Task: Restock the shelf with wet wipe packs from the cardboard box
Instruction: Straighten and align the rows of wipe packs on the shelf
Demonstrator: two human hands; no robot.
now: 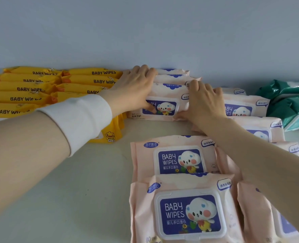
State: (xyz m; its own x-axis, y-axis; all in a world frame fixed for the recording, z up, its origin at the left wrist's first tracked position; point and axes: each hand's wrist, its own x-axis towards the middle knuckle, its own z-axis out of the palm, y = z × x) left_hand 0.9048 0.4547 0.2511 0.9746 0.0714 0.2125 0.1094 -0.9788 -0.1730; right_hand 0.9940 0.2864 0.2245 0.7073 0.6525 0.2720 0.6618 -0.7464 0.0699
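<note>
Pink baby wipe packs stand in a short row at the back of the white shelf [75, 190]. My left hand [134, 88] grips the left end of the front pack of that row [164, 100], fingers over its top and thumb on its face. My right hand [203, 104] grips the same pack's right end. Two more pink packs lie flat in front, one in the middle [176, 156] and one nearest me [185, 211]. More pink packs [245, 107] are stacked to the right, partly hidden by my right arm. No cardboard box is in view.
Yellow baby wipe packs [33, 88] fill the back left of the shelf in overlapping rows. Green and white packs [289, 102] lie at the far right. A pale blue wall [145, 32] closes off the back. Bare shelf surface stretches along the front left.
</note>
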